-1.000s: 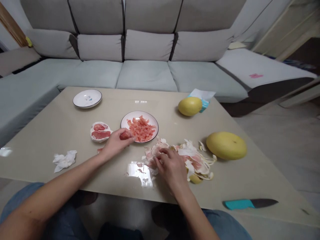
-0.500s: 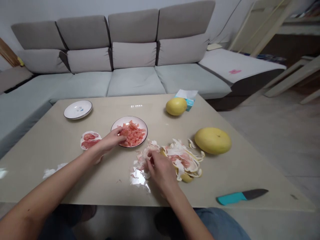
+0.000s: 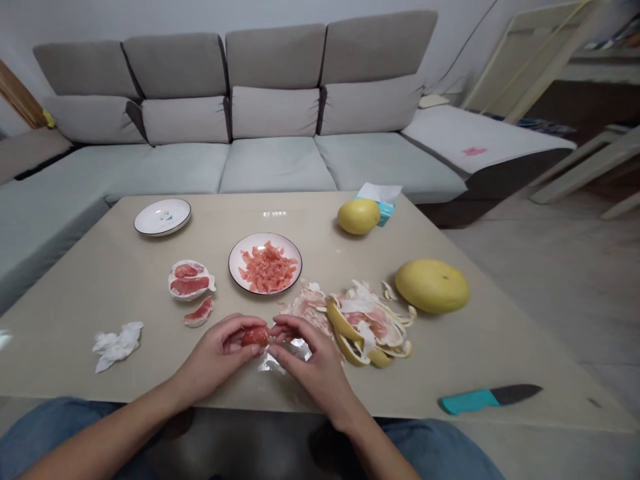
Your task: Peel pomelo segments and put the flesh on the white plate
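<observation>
My left hand [image 3: 220, 350] and my right hand [image 3: 307, 357] meet over the table's near edge, both pinching a pink pomelo segment [image 3: 255, 336]. Behind them stands a white plate [image 3: 237, 257] filled with torn pink pomelo flesh [image 3: 267, 269]. To the left lie a partly peeled pomelo chunk [image 3: 189, 280] and a loose pink segment [image 3: 200, 313]. A heap of peel and white membrane [image 3: 363, 320] lies just right of my right hand.
A whole pomelo [image 3: 433, 287] and a smaller yellow fruit [image 3: 359, 216] sit at the right, beside a tissue pack [image 3: 383, 198]. A teal-handled knife [image 3: 487, 398] lies near the front right edge. An empty plate [image 3: 163, 217] and a crumpled tissue [image 3: 116, 344] are at the left. A grey sofa [image 3: 275, 133] stands behind.
My left hand came back from the plate to the near edge. My right hand left the peel heap and joined it on the pink segment.
</observation>
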The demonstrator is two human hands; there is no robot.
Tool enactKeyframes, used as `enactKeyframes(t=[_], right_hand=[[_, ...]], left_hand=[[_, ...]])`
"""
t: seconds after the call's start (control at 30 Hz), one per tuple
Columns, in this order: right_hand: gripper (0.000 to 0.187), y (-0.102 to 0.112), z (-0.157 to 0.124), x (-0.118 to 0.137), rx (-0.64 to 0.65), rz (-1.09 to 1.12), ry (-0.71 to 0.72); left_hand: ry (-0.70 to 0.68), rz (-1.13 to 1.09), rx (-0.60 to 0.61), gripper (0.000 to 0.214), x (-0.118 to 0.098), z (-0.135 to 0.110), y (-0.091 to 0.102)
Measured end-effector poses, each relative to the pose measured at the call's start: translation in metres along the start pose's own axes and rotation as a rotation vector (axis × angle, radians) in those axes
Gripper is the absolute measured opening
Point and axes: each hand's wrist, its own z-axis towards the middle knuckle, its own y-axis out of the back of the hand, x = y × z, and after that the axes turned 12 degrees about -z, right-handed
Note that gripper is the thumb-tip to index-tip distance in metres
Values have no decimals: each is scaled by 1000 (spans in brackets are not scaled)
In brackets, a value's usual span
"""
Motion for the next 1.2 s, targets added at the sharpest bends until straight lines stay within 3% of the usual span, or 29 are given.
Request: enactKeyframes(t=[0.2, 0.3, 0.4, 0.57, 0.7, 0.93, 1.07, 1.2], right_hand=[[15, -10, -6, 9, -39, -58, 194], [18, -9, -8, 9, -87, -72, 233], [28, -7, -11, 8, -120, -115, 236], [12, -7, -14, 14, -53, -184, 207], [17, -9, -16, 18, -48, -199, 268], [14, -17, -19, 15, -45, -259, 239], [13, -18, -20, 16, -47, -234, 204], [13, -16, -17, 19, -61, -191, 131]], left_hand=[[-57, 112, -25, 24, 10, -14, 5], [-64, 162, -31, 24, 8, -14, 9], [-89, 194, -26, 24, 7, -15, 10], [-146, 261, -9, 24, 8, -17, 9], [-220, 349, -23, 23, 9, -18, 9], [-350, 462, -29, 24, 13, -23, 8], [-317, 438, -14, 22, 13, -23, 7], [-142, 274, 9, 19, 11, -20, 6]])
